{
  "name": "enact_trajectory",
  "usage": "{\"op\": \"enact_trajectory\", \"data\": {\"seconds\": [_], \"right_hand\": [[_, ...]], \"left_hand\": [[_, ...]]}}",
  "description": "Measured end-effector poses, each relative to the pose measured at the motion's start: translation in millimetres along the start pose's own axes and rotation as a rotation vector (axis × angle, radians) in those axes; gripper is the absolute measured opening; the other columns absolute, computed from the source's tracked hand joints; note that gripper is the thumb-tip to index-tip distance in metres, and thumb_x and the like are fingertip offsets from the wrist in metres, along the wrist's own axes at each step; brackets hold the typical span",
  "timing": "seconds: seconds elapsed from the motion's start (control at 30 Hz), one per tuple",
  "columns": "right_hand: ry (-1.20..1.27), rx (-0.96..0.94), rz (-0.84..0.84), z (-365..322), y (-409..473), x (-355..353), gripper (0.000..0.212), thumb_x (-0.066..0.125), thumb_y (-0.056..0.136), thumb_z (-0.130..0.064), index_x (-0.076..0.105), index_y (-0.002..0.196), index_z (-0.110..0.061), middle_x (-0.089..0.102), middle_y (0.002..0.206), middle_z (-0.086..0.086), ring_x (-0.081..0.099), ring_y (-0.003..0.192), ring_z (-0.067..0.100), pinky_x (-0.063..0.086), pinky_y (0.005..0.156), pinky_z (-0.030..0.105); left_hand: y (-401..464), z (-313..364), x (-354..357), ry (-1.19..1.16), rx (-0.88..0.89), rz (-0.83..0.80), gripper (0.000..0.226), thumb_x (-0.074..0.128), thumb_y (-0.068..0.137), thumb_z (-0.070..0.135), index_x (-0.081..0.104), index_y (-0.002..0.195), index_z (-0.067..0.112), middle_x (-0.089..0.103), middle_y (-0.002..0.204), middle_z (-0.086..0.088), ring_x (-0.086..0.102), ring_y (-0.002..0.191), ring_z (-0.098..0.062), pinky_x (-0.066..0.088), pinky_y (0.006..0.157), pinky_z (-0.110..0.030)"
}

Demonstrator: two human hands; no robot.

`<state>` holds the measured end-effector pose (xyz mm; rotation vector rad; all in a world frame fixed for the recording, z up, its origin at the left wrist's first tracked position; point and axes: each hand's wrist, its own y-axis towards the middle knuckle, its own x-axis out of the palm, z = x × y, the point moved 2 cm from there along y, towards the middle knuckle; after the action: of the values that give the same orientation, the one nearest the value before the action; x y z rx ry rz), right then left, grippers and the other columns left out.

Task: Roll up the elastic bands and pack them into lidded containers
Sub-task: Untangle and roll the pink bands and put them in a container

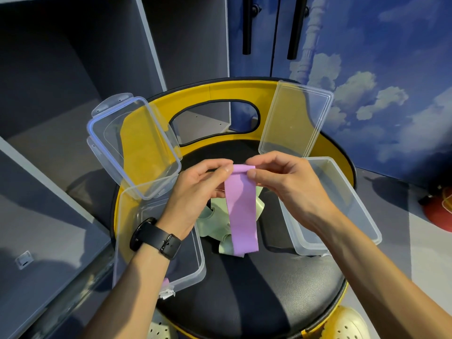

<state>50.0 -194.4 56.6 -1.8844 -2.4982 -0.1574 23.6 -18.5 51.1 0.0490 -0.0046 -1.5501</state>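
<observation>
Both the left hand (195, 189) and right hand (288, 184) are pinching the purple band's (241, 211) folded top edge at centre frame, its length hanging straight down toward the lower frame.

A home room, by the look: sky-mural wall (391, 69), grey cupboards (61, 69), a yellow-backed chair (220, 90).

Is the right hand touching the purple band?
Touching. The head view shows the right hand pinching the top edge of the purple band, thumb pressed on its front, while the left hand pinches the other side of that edge.
</observation>
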Motion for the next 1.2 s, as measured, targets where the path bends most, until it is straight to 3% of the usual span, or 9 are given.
{"op": "enact_trajectory", "data": {"seconds": [0.2,0.37,0.53,0.7,0.77,0.97,1.2], "right_hand": [[0.025,0.027,0.001,0.0,0.0,0.6,0.023,0.069,0.081,0.007,0.070,0.099,-0.008,0.074,0.097,0.010,0.070,0.086,0.016,0.055,0.074,0.024],[0.037,0.119,0.009,2.4,-0.8,1.1,0.017,0.068,0.087,-0.012,0.070,0.103,-0.005,0.074,0.096,0.011,0.069,0.084,0.019,0.057,0.086,0.043],[0.004,0.089,0.014,0.8,-0.5,-0.4,0.012,0.068,0.087,-0.007,0.071,0.099,-0.011,0.075,0.093,0.009,0.071,0.088,0.022,0.058,0.085,0.041],[-0.011,0.046,0.000,0.9,-0.4,-0.6,0.016,0.070,0.083,-0.002,0.071,0.092,-0.015,0.075,0.091,0.006,0.070,0.085,0.019,0.056,0.081,0.033],[-0.011,0.037,-0.004,0.7,-0.6,-0.8,0.017,0.070,0.083,0.000,0.071,0.092,-0.014,0.075,0.097,0.009,0.070,0.089,0.020,0.057,0.082,0.033],[0.092,0.063,0.003,1.0,0.4,1.0,0.029,0.067,0.081,0.010,0.068,0.102,-0.010,0.073,0.098,0.012,0.069,0.086,0.017,0.057,0.077,0.028],[0.052,0.131,0.011,2.0,-0.5,0.4,0.017,0.067,0.088,-0.012,0.070,0.105,-0.008,0.075,0.098,0.010,0.071,0.091,0.021,0.058,0.087,0.041]], "left_hand": [[0.8,0.3,0.4,-0.002,0.001,-0.019,0.018,0.060,0.091,0.016,0.067,0.107,0.022,0.075,0.096,-0.001,0.070,0.091,-0.015,0.056,0.080,-0.030],[0.5,-0.2,-1.0,-0.017,0.020,-0.022,0.020,0.061,0.090,0.011,0.067,0.105,0.024,0.074,0.099,-0.001,0.069,0.092,-0.012,0.054,0.077,-0.024],[0.0,0.1,-0.9,-0.011,0.047,-0.046,0.028,0.063,0.087,0.003,0.070,0.099,0.027,0.072,0.107,-0.001,0.067,0.103,-0.015,0.050,0.086,-0.028],[1.4,-2.9,-1.1,-0.002,-0.001,-0.032,0.021,0.066,0.088,0.029,0.067,0.109,0.032,0.071,0.109,0.001,0.067,0.102,-0.016,0.054,0.091,-0.039],[1.3,-3.5,-1.1,0.025,-0.004,-0.017,0.019,0.063,0.089,0.029,0.068,0.108,0.031,0.072,0.106,0.000,0.067,0.100,-0.017,0.054,0.092,-0.042],[0.5,-0.8,-0.7,0.017,0.026,-0.031,0.021,0.062,0.090,0.019,0.067,0.109,0.026,0.073,0.099,0.002,0.067,0.090,-0.008,0.052,0.076,-0.023],[-0.7,-0.1,0.1,-0.003,0.057,-0.037,0.025,0.062,0.089,0.010,0.068,0.104,0.030,0.072,0.107,0.000,0.066,0.099,-0.010,0.050,0.079,-0.021]]}}
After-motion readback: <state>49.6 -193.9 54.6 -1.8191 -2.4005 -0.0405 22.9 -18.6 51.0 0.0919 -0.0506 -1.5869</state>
